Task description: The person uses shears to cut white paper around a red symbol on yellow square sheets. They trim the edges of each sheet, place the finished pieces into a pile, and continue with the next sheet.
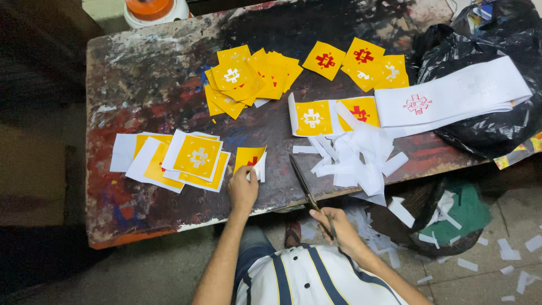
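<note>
Under left grip (pixel 243 189): yellow sticker (pixel 249 157)

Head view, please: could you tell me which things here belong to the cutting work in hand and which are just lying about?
In hand:
- left hand on a yellow sticker
- right hand holding scissors
- untrimmed sticker pile
- printed strip

Lying about:
- white offcuts
- black plastic bag
- orange tape roll

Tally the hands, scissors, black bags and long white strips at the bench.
Hands: 2, left hand gripping a yellow square, right hand holding the scissors
Scissors: 1
Black bag: 1
Long white strip: 1
Total: 5
</note>
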